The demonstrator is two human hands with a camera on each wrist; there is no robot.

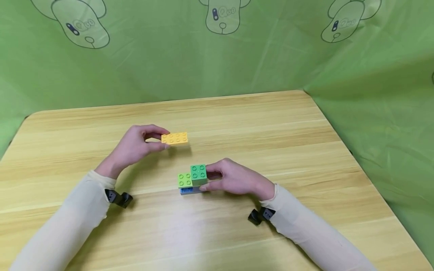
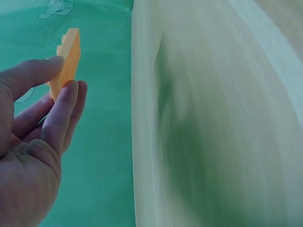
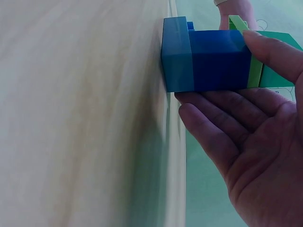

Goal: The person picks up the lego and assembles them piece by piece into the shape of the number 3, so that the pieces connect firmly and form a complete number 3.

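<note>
My left hand [image 1: 137,146] pinches a flat yellow-orange brick [image 1: 174,138] by its left end, thumb on one side and fingers on the other. The brick is raised above the table, studs up, its shadow below. Nearer the front, my right hand [image 1: 237,177] grips a stack of bricks from its right side. On top of the stack is a green brick [image 1: 198,174], over a thin lime-green plate [image 1: 184,180] that juts out to the left. Below them come a dark blue brick [image 3: 220,59] and a lighter blue brick [image 3: 177,56] close over the tabletop.
Both hands work over a wood-grain table [image 1: 288,128]. A green cloth [image 1: 162,64] with outlined cartoon animal heads hangs behind it and along the right side. Small black devices [image 1: 118,198] are strapped at both wrists, over light sleeves [image 1: 68,222].
</note>
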